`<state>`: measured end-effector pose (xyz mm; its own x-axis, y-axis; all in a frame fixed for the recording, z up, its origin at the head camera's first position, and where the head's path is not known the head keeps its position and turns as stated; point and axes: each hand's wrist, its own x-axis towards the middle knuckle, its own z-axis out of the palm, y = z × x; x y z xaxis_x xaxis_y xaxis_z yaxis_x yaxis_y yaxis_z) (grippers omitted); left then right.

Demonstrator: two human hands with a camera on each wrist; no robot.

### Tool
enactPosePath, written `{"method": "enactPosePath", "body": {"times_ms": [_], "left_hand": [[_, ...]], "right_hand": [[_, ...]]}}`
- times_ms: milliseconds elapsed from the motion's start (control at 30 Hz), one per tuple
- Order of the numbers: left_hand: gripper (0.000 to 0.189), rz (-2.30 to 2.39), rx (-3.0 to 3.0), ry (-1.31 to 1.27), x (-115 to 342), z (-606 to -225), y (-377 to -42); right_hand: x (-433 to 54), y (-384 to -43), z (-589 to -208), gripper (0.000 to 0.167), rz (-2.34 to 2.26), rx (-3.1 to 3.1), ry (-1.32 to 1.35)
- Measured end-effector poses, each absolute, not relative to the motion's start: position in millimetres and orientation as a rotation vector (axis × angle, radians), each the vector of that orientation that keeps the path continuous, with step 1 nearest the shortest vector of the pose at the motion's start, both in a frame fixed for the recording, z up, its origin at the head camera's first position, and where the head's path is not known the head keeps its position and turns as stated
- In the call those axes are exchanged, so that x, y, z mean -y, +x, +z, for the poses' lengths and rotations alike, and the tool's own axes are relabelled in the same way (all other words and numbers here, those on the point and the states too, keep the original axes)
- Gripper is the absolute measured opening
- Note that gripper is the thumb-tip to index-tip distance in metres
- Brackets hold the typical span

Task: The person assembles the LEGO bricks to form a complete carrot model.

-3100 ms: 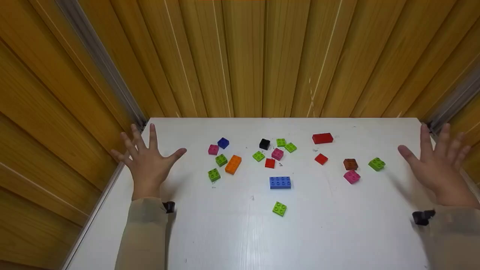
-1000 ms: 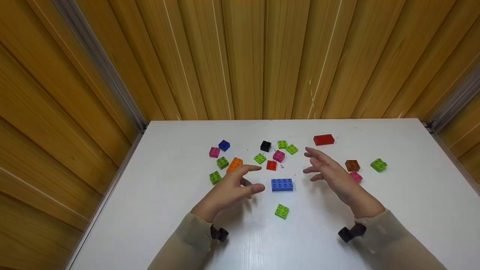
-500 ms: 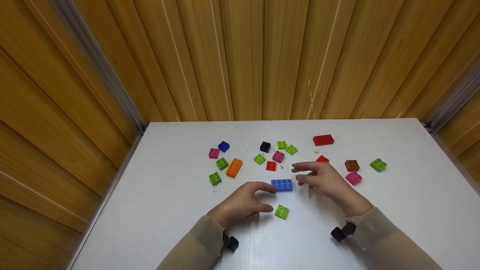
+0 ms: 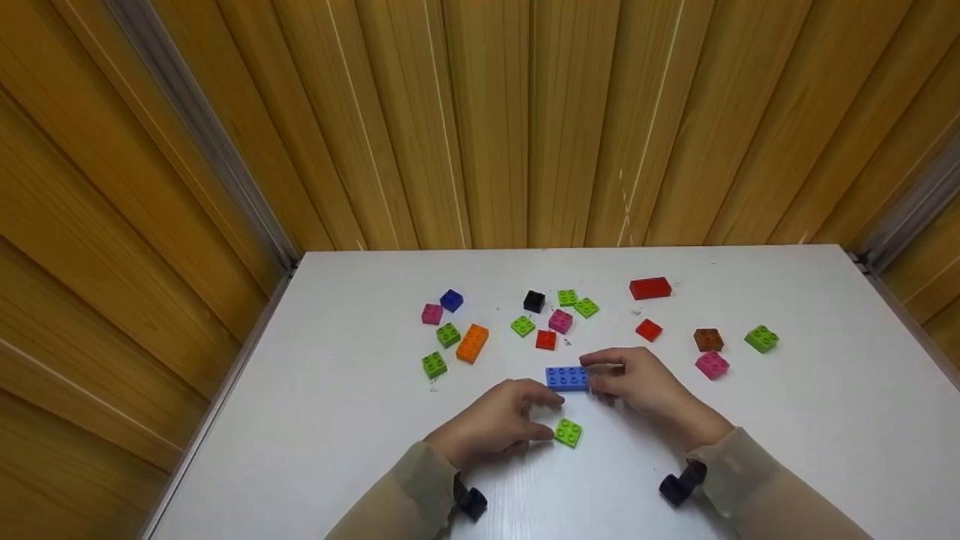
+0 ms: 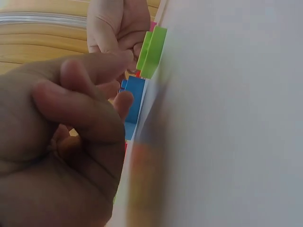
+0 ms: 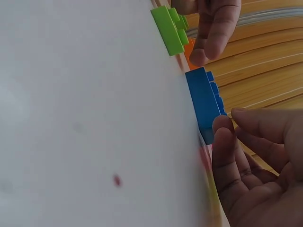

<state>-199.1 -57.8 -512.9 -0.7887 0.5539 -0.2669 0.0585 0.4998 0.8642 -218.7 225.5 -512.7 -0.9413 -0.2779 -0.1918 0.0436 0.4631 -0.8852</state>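
A blue toy building brick (image 4: 567, 379) with two rows of studs lies on the white table. My right hand (image 4: 645, 390) is at its right end, thumb and index finger on either side of that end. In the right wrist view, fingertips (image 6: 223, 126) overlap the end of the brick. In front of the blue brick lies a small lime green brick (image 4: 568, 433). My left hand (image 4: 499, 420) is beside it, thumb tip right at its left edge and index finger above, with a gap between them. Nothing is held in the left hand.
Farther back lie an orange brick (image 4: 472, 343), a black brick (image 4: 534, 301), a flat red brick (image 4: 546, 340), a pink brick (image 4: 560, 321) and a long red brick (image 4: 650, 288). A brown brick (image 4: 708, 340) lies to the right. Wood-patterned walls (image 4: 487, 127) enclose the table (image 4: 337, 315).
Both hands came in from the table's sides. Over the last second the right hand moved left to the blue brick, and the left hand moved down and right to the lime green brick.
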Motion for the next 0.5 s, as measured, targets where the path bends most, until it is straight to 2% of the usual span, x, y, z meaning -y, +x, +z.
{"method": "enactPosePath", "body": {"times_ms": [500], "left_hand": [[0.036,1.117,-2.339,0.542,44.6,-514.4,-193.1]], "right_hand": [[-216.7,-216.0,-518.6,0.040,-1.406,-2.511,-0.179]]}}
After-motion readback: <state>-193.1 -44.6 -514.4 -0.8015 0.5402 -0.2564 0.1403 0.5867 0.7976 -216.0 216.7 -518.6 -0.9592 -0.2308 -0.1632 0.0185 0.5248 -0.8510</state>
